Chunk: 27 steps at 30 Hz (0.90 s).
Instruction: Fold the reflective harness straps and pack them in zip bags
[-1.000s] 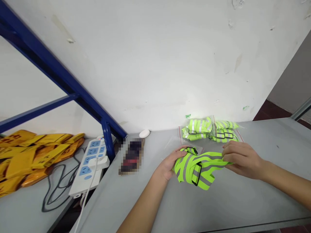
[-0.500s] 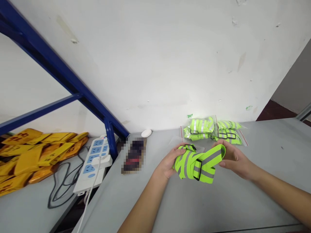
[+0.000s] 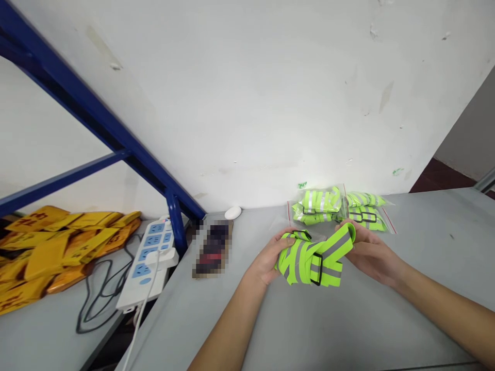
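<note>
A bundle of lime-green reflective strap (image 3: 305,262) with grey stripes and black buckles is held above the grey table. Its left end sits in my left hand (image 3: 269,257), thumb on top and fingers underneath. My right hand (image 3: 373,253) is closed around the looped end of the strap at the bundle's right; its fingertips are partly hidden behind the loop. Just behind the hands, against the wall, lie clear zip bags (image 3: 320,203) packed with the same green strap. Another such bag (image 3: 365,211) lies to their right.
On the grey table (image 3: 216,330) at left lie a pixelated flat item (image 3: 212,250) and a white oval object (image 3: 233,213). A white power strip (image 3: 149,257) with cables stands beside a blue metal frame (image 3: 116,129). Yellow packets (image 3: 58,247) are heaped at far left.
My right hand has shifted slightly left and its fingers have turned inward behind the strap's loop. The loop has tilted a little upright. My left hand keeps its hold.
</note>
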Each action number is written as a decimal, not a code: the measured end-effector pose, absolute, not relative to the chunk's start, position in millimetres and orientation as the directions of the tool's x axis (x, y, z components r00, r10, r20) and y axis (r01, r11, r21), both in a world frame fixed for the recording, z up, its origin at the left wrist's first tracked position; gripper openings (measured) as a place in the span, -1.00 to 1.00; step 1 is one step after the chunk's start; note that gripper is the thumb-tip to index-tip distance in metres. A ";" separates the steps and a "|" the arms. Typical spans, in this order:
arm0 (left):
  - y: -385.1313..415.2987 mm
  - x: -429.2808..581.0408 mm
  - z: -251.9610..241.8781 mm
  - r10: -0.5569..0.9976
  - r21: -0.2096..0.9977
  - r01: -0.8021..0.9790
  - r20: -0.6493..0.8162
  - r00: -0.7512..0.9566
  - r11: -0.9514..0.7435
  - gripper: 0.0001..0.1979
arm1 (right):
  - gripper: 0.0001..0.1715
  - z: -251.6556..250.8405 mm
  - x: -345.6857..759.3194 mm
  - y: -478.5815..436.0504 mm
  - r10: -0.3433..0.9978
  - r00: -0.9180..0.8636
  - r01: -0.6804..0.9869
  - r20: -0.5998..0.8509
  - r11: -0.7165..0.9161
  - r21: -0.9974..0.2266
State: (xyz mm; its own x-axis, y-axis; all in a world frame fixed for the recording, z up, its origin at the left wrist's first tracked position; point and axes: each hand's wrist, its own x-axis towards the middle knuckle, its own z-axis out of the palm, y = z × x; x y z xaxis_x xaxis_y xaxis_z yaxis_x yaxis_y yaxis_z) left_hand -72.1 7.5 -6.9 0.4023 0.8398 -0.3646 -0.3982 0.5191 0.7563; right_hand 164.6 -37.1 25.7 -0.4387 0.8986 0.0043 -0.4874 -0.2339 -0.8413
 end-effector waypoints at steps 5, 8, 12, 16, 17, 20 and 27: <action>6.3 -71.9 -6.5 0.840 0.783 -0.362 -0.353 0.411 0.506 -0.61 | -0.77 18.3 165.9 -38.0 0.884 -0.454 -0.637 -0.114 -0.412 -0.651; 5.6 -70.6 -6.7 0.838 0.789 -0.348 -0.355 0.414 0.506 -0.62 | -0.76 13.5 166.2 -36.1 0.899 -0.412 -0.651 -0.147 -0.403 -0.643; 6.2 -69.2 -9.0 0.843 0.790 -0.352 -0.357 0.401 0.502 -0.62 | -0.71 10.5 166.6 -33.9 0.943 -0.270 -0.548 -0.193 -0.315 -0.775; 8.4 -69.9 -13.4 0.844 0.794 -0.343 -0.363 0.395 0.502 -0.62 | -0.70 7.5 165.8 -34.1 0.915 -0.209 -0.487 -0.346 -0.404 -0.774; 8.9 -70.1 -14.3 0.844 0.794 -0.343 -0.364 0.393 0.502 -0.62 | -0.72 6.6 165.4 -34.0 0.909 -0.204 -0.488 -0.364 -0.417 -0.767; 9.6 -70.0 -15.1 0.852 0.797 -0.343 -0.373 0.367 0.496 -0.59 | -0.74 5.3 164.8 -32.9 0.925 -0.173 -0.504 -0.340 -0.379 -0.776; 9.8 -70.4 -12.5 0.864 0.795 -0.364 -0.373 0.339 0.486 -0.58 | -0.74 11.2 167.6 -33.9 0.978 -0.167 -0.487 -0.129 -0.195 -0.851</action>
